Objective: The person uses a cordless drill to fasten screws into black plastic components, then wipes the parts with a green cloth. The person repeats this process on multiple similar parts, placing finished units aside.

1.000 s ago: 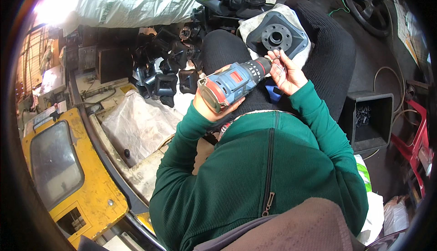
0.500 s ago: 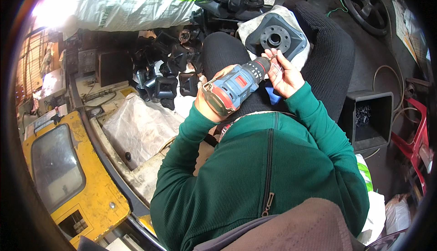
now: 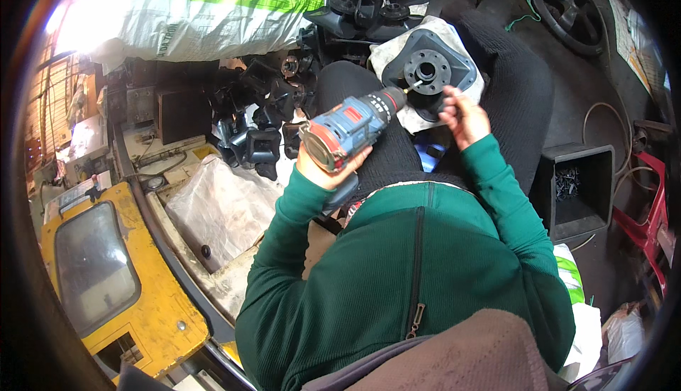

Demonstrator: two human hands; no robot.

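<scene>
- Flanged part [image 3: 434, 61]: lay face up on a white cloth [image 3: 387, 46] between the person's thighs, toward the cloth's right edge, leaving a strip bare along the left edge.
- Form of the part: its plate was roughly square, with rounded corners and sides that curved inward; small holes were seen near some corners.
- Centre of the part: a round flange [image 3: 440, 80] bore a ring of evenly spaced holes and, at its middle, a short collar [image 3: 425, 64] about a dark opening.
- Surface: matte dark grey to black overall, the flange a shade lighter than the plate.
- Left hand [image 3: 323, 172]: was wrapped about the grip of a power drill [image 3: 344, 125] with a blue body, a red band at the rear and a black chuck [image 3: 386, 102].
- Bit [image 3: 413, 88]: slender and pale at its tip, pointed at the near left rim of the flange; whether the two touched could not be told.
- Right hand [image 3: 466, 119]: was raised just beside the cloth's near right edge, fingers curled toward the thumb; whether they pinched anything could not be told.
- Surroundings: dark moulded parts [image 3: 262, 146] were heaped beyond the left thigh; at right, a black bin [image 3: 580, 215] held small dark metal pieces [image 3: 567, 184].
</scene>
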